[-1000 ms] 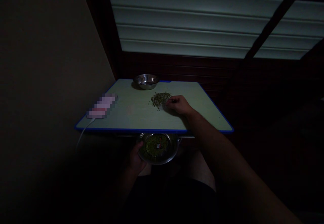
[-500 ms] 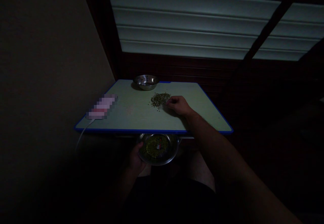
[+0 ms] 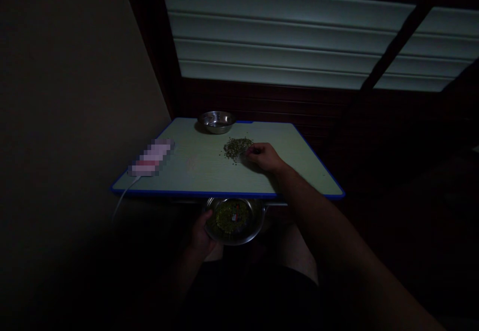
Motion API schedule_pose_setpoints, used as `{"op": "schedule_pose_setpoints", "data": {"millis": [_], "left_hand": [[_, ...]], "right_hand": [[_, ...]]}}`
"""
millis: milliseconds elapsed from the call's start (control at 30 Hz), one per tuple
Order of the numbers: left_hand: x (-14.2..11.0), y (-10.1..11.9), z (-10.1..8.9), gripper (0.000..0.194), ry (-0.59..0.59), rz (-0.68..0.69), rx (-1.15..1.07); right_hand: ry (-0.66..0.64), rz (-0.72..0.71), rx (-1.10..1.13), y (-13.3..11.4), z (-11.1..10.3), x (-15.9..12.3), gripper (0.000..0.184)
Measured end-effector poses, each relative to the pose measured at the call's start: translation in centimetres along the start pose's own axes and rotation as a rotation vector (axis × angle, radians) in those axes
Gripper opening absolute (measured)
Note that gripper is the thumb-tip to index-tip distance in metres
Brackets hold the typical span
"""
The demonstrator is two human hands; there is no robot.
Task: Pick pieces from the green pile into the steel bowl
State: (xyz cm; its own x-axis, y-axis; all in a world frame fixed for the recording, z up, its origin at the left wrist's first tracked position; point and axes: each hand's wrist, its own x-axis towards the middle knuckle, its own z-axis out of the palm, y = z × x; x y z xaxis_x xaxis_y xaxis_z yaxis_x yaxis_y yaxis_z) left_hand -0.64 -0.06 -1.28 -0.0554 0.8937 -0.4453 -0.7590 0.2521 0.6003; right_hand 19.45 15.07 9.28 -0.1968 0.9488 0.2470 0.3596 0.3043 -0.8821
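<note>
A small heap of green beans (image 3: 235, 147) lies on the pale table top (image 3: 209, 171) with a blue rim. My right hand (image 3: 264, 157) rests on the table at the heap's right edge, its fingers curled and touching the beans. Below the table's near edge my left hand (image 3: 199, 236) grips the left rim of a steel bowl (image 3: 234, 220) that holds more green beans and a small reddish speck. The room is dim, so what sits between my right fingertips is not visible.
A second, empty steel bowl (image 3: 216, 120) stands at the table's far edge. A blurred pink and white object (image 3: 150, 157) with a white cable (image 3: 121, 201) lies at the table's left. A wall is on the left, a shuttered window behind.
My right hand has shifted very slightly at the edge of the bean heap. The left hand and its bowl stay where they were.
</note>
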Motion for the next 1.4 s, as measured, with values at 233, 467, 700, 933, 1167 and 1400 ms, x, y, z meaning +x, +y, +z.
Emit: {"op": "schedule_pose_setpoints", "data": {"millis": [233, 467, 700, 933, 1167, 1400], "left_hand": [[0.2, -0.1, 0.1, 0.020, -0.017, 0.021, -0.003], [-0.3, 0.1, 0.4, 0.018, 0.052, -0.009, -0.003], [-0.4, 0.1, 0.4, 0.021, 0.018, -0.018, -0.012], [-0.1, 0.0, 0.0, 0.022, 0.020, 0.005, -0.002], [-0.1, -0.1, -0.1, 0.020, -0.023, 0.002, -0.003], [0.0, -0.1, 0.0, 0.021, 0.015, 0.009, 0.005]], "right_hand": [[0.034, 0.005, 0.019, -0.1, 0.1, -0.1, 0.014], [0.011, 0.028, 0.012, -0.3, -0.1, -0.1, 0.013], [-0.026, 0.015, 0.009, 0.3, -0.1, 0.1, 0.015], [-0.009, 0.002, -0.023, 0.4, -0.1, 0.1, 0.016], [0.027, 0.025, -0.057, 0.7, 0.0, 0.2, 0.013], [0.044, -0.014, -0.051, 0.8, 0.0, 0.3, 0.017]]}}
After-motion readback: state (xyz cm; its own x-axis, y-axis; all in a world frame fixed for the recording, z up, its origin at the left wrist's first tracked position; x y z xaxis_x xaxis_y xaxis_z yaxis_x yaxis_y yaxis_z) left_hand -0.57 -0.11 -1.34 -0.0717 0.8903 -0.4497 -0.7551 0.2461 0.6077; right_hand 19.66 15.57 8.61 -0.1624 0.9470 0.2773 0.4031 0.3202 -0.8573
